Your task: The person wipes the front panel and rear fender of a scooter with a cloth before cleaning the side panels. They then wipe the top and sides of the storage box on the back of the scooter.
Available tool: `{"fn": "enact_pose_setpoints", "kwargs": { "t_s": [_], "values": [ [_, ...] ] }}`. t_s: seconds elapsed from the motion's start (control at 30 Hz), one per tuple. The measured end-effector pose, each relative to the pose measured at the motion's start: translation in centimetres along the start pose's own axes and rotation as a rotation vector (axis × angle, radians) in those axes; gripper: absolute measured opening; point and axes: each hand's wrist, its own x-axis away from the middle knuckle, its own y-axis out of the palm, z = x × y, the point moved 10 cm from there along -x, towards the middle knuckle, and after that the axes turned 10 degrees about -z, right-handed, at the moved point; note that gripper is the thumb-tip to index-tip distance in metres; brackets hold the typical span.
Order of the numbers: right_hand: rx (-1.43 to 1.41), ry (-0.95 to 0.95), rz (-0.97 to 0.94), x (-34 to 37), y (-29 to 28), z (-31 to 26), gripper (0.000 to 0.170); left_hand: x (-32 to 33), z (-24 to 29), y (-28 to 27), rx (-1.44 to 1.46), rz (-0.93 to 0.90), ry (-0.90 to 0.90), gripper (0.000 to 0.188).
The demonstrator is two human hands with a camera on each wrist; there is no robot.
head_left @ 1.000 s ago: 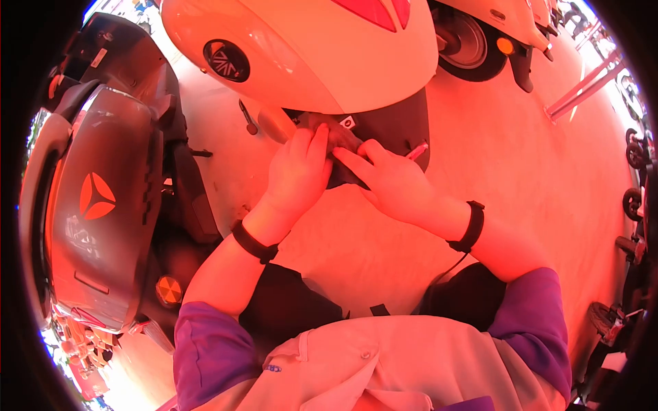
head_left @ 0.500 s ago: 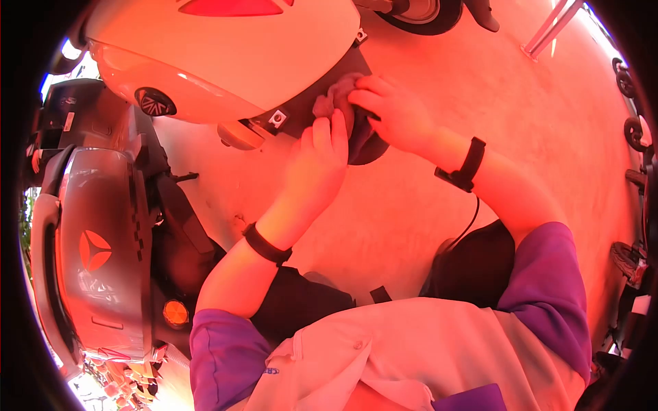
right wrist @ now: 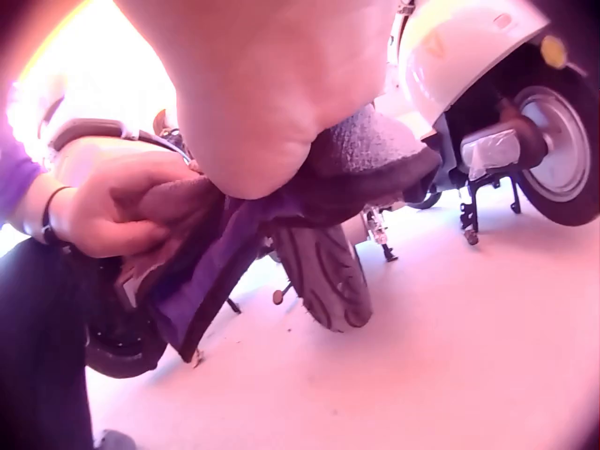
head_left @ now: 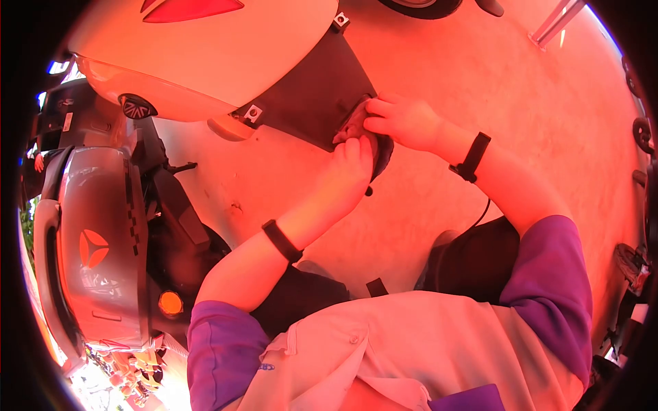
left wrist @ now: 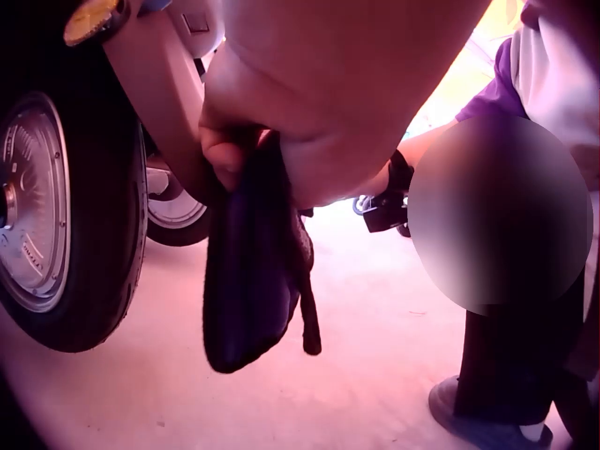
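Note:
A dark rear flap point(head_left: 308, 92) extends below the pale scooter body point(head_left: 205, 58). At its outer end, both hands hold a crumpled cloth point(head_left: 355, 125). The left hand point(head_left: 353, 168) grips the cloth's near side with curled fingers, and the right hand point(head_left: 409, 125) pinches it from the far right. In the left wrist view, dark folds of cloth point(left wrist: 248, 281) hang below the left hand point(left wrist: 309, 103). The right wrist view shows a purple fold with a dark edge point(right wrist: 211, 295) between the left hand point(right wrist: 117, 211) and the right hand point(right wrist: 267, 103). The right fingertips are partly hidden there.
Another scooter point(head_left: 103, 246) with an orange reflector stands at left. A scooter wheel point(left wrist: 103, 225) is close by in the left wrist view. A metal post point(head_left: 556, 24) rises from the floor at upper right, and more wheels line the right edge.
Both hands, with the cloth, have shifted from near the scooter body to the flap's outer end, exposing more of the flap. The head view has turned, placing the body farther up and left.

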Motion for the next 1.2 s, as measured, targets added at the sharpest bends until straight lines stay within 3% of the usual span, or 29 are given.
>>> {"fn": "enact_pose_setpoints", "kwargs": {
  "t_s": [0.07,0.17,0.2,0.23,0.33,0.4,0.5,0.57,0.7,0.77,0.87,0.93,1.03,1.07,1.17,1.2],
  "values": [
    [-0.017,0.108,-0.004,0.6,0.0,2.7,0.024,-2.1,1.1,0.0,-0.06,0.062,-0.011,0.053],
    [-0.058,0.405,-0.074,2.1,0.1,6.8,0.025,-5.6,1.9,-0.7,-0.127,0.06,-0.079,0.023],
    [-0.069,0.533,-0.11,3.1,0.0,8.4,0.025,-5.9,1.9,-0.9,-0.111,0.021,-0.122,0.023],
    [-0.1,0.546,-0.043,3.0,-2.4,6.7,0.029,-5.7,2.2,-1.3,-0.092,-0.021,-0.164,0.024],
    [-0.222,0.181,0.128,1.2,-4.3,0.1,0.04,-2.6,2.4,-2.8,0.034,-0.137,-0.235,0.019],
    [-0.207,-0.007,0.067,0.4,-2.8,-3.5,0.052,-0.9,2.0,-2.8,0.034,-0.206,-0.266,0.016],
    [-0.237,0.028,-0.009,0.1,-0.5,-3.1,0.049,-0.3,1.5,-2.4,-0.189,-0.219,-0.307,0.017],
    [-0.224,0.026,0.037,0.1,-0.5,-2.5,0.046,-0.7,1.9,-0.7,-0.395,-0.171,-0.319,0.019],
    [-0.191,0.054,0.178,1.2,-0.9,1.2,0.042,-3.2,1.5,-0.1,-0.076,-0.002,-0.18,0.024],
    [-0.159,0.135,0.13,1.8,-0.4,3.3,0.04,-4.2,1.5,0.0,0.0,0.091,-0.133,0.027],
    [-0.137,0.206,0.127,1.9,-1.4,4.2,0.039,-5.0,1.7,0.1,0.113,0.02,-0.159,0.032],
    [-0.167,0.236,0.163,1.7,-3.2,3.8,0.038,-4.2,1.8,-1.4,-0.014,-0.083,-0.24,0.033],
    [-0.351,0.021,0.304,-0.6,-5.0,-1.4,0.034,-1.7,1.2,-6.2,-0.021,-0.218,-0.293,0.03],
    [-0.321,0.007,0.26,-1.7,-4.3,-2.4,0.033,-0.8,0.7,-6.7,0.0,-0.262,-0.289,0.029],
    [-0.224,-0.01,0.169,-3.3,-2.2,-3.6,0.028,-0.4,-1.0,-4.3,-0.113,-0.304,-0.292,0.026],
    [-0.209,-0.026,0.181,-3.2,-2.1,-3.3,0.027,-0.7,-1.0,-4.0,-0.104,-0.232,-0.279,0.026]
  ]
}}
